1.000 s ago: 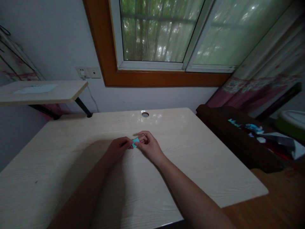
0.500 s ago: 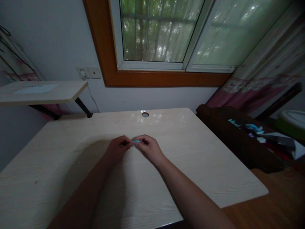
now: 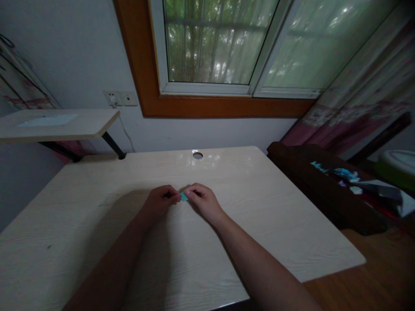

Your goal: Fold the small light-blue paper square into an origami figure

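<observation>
A small turquoise piece, which looks like folded paper (image 3: 183,196), shows between my two hands over the middle of the desk (image 3: 269,224). My left hand (image 3: 160,201) pinches its left end between thumb and fingers. From the other side, my right hand (image 3: 203,199) has its thumb on top of the piece and its fingers curled behind. Most of the piece is covered by the fingertips, so its full shape is hidden. Both hands are close to the desktop, with a shadow to their left.
A raised shelf (image 3: 65,129) on black legs stands at the back left, with a pale sheet (image 3: 48,120) on it. A round cable hole (image 3: 197,155) lies near the back edge. To the right, a dark wooden bench (image 3: 301,185) bears turquoise scraps (image 3: 346,174) and a green container (image 3: 397,169).
My right thumb has shifted up onto the turquoise piece, whose visible part now looks shorter and more tilted. The left hand has barely moved.
</observation>
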`<action>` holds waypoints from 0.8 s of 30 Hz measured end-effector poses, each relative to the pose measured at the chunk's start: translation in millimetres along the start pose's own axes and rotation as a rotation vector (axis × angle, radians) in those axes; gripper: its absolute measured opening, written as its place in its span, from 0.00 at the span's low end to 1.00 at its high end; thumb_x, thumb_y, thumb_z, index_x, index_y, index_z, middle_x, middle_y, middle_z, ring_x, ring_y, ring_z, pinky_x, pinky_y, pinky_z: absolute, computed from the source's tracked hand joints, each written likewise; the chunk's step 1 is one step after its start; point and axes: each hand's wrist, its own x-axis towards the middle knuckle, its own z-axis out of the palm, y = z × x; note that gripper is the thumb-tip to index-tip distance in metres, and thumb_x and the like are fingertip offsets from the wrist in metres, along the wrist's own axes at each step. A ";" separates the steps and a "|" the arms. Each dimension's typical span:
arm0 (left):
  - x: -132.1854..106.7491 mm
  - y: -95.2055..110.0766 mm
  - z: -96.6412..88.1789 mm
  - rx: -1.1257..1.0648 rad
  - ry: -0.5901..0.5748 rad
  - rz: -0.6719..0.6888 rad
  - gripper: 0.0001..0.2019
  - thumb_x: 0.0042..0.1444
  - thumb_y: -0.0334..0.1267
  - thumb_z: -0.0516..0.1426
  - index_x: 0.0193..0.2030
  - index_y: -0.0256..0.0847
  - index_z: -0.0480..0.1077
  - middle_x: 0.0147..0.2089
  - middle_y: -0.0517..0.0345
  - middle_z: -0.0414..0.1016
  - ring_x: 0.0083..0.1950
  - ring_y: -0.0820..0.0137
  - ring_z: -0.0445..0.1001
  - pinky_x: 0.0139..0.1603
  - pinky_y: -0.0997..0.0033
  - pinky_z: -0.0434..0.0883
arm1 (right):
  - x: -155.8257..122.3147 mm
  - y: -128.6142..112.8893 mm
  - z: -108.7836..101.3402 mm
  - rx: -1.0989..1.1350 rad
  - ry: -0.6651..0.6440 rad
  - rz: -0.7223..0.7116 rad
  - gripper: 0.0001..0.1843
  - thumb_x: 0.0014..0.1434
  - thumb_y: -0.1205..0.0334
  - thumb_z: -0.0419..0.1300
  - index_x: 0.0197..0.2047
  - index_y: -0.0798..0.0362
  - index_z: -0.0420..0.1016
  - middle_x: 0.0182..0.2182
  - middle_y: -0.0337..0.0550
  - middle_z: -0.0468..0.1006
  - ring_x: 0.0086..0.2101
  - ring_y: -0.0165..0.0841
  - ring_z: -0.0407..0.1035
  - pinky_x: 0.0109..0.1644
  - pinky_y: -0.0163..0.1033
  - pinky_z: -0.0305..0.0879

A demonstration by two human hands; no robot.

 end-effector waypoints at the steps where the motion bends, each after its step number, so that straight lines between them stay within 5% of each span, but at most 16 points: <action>1: 0.2 0.0 -0.1 -0.006 -0.003 0.000 0.10 0.54 0.43 0.62 0.30 0.38 0.73 0.26 0.61 0.72 0.30 0.72 0.69 0.33 0.74 0.65 | -0.4 -1.5 -0.3 0.004 -0.002 -0.004 0.11 0.61 0.55 0.61 0.34 0.51 0.81 0.30 0.41 0.77 0.34 0.33 0.70 0.40 0.37 0.64; 8: 2.0 8.6 0.5 0.008 -0.004 0.001 0.11 0.56 0.45 0.61 0.32 0.38 0.74 0.28 0.59 0.74 0.32 0.71 0.71 0.36 0.73 0.67 | 0.6 -3.0 -2.1 0.022 0.031 0.019 0.12 0.61 0.54 0.61 0.36 0.51 0.82 0.31 0.42 0.77 0.35 0.33 0.70 0.42 0.38 0.64; 17: 5.9 5.3 1.0 0.102 -0.060 0.191 0.12 0.59 0.46 0.59 0.33 0.39 0.75 0.33 0.56 0.73 0.36 0.70 0.71 0.39 0.72 0.68 | 2.0 -3.6 -2.3 0.026 0.030 0.003 0.09 0.59 0.54 0.63 0.34 0.49 0.82 0.30 0.40 0.71 0.34 0.32 0.67 0.39 0.38 0.63; 24: 3.4 4.2 1.6 0.027 0.055 0.098 0.11 0.59 0.46 0.59 0.35 0.39 0.73 0.32 0.58 0.74 0.34 0.72 0.72 0.37 0.73 0.70 | 1.5 0.8 0.4 -0.027 0.046 -0.027 0.07 0.58 0.56 0.64 0.32 0.51 0.79 0.28 0.38 0.67 0.30 0.30 0.63 0.34 0.35 0.60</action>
